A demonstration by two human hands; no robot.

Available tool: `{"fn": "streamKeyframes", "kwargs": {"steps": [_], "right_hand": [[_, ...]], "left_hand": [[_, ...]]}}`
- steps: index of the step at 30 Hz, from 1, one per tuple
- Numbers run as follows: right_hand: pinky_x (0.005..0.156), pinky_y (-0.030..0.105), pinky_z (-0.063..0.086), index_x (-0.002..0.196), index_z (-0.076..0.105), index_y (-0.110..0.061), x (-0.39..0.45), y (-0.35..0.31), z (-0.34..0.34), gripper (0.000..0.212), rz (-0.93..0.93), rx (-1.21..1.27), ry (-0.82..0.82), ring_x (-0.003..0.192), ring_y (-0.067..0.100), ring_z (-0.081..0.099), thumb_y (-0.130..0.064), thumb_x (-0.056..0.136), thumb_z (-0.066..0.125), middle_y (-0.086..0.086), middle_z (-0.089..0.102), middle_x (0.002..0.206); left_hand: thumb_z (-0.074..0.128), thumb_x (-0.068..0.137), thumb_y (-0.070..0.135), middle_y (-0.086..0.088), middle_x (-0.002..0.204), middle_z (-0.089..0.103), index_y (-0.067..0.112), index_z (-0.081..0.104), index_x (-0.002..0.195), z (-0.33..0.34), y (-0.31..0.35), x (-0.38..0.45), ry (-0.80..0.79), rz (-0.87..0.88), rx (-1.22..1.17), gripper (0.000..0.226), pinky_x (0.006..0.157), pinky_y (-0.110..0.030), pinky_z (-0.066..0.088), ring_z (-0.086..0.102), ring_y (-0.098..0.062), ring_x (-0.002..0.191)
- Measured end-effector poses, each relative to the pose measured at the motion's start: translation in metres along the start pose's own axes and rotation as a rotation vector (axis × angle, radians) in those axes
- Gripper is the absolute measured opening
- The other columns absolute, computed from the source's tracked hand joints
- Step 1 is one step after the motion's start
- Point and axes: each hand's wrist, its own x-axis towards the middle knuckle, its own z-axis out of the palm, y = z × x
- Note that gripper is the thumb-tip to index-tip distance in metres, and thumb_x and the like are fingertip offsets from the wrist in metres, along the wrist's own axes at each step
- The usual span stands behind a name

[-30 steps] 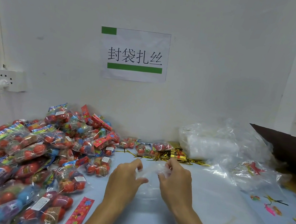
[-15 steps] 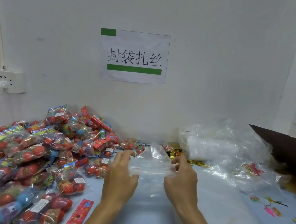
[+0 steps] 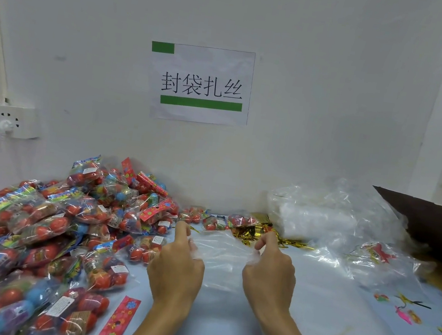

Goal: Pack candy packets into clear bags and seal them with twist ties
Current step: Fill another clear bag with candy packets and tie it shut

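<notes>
The left hand point(image 3: 176, 269) and right hand point(image 3: 269, 276) each pinched one side of a clear bag point(image 3: 218, 256), held stretched between them just above the desk point(image 3: 333, 330). A heap of candy packets point(image 3: 39, 231) lay left of the left hand. Gold twist ties point(image 3: 254, 232) lay just beyond the right hand, and a stack of clear bags point(image 3: 315, 220) stood farther right.
</notes>
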Motion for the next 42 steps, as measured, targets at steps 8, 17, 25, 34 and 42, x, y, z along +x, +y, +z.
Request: {"fn": "streamKeyframes", "kwargs": {"steps": [8,17,25,34,42], "right_hand": [[0.056,0.026,0.038,0.088,0.051,-0.032,0.000,0.002,-0.002,0.035,0.004,0.117,-0.153,0.075,0.010,0.053,-0.007,0.072,0.068,-0.016,0.053,0.080],[0.045,0.025,0.019,0.057,0.031,-0.028,-0.002,-0.005,-0.004,0.038,0.038,-0.039,-0.122,0.051,0.010,0.035,-0.005,0.076,0.055,-0.008,0.038,0.054],[0.045,0.025,0.021,0.054,0.036,-0.022,0.000,-0.001,-0.005,0.032,0.024,0.062,-0.189,0.051,0.012,0.035,-0.001,0.069,0.053,-0.004,0.042,0.053],[0.048,0.023,0.027,0.075,0.045,-0.030,-0.009,-0.010,0.004,0.027,-0.125,-0.108,-0.194,0.066,0.016,0.047,-0.033,0.083,0.070,-0.010,0.050,0.067],[0.064,0.033,0.047,0.106,0.052,-0.028,0.001,0.005,0.005,0.010,0.041,-0.017,-0.173,0.080,0.024,0.061,-0.035,0.100,0.049,0.001,0.066,0.086]], "left_hand": [[0.066,0.085,0.011,0.009,0.083,0.058,0.025,0.056,0.105,0.004,-0.003,0.002,-0.144,0.056,-0.155,0.026,0.056,-0.027,0.036,0.054,-0.017,0.074],[0.058,0.086,0.026,0.006,0.057,0.049,0.022,0.053,0.070,-0.004,-0.002,0.001,-0.115,-0.010,0.091,0.017,0.047,-0.025,0.027,0.047,-0.019,0.056],[0.078,0.078,0.016,0.005,0.127,0.055,0.027,0.052,0.134,-0.001,-0.009,0.002,-0.193,0.179,-0.074,0.062,0.089,-0.037,0.053,0.052,-0.019,0.114],[0.081,0.056,-0.006,-0.002,0.054,0.056,0.009,0.064,0.072,-0.011,0.009,-0.002,0.002,0.388,0.077,0.028,0.042,-0.025,0.029,0.051,-0.022,0.046],[0.063,0.078,-0.007,0.008,0.057,0.041,0.016,0.049,0.078,-0.011,-0.002,0.005,0.025,0.075,-0.089,0.028,0.042,-0.022,0.020,0.041,-0.016,0.050]]}}
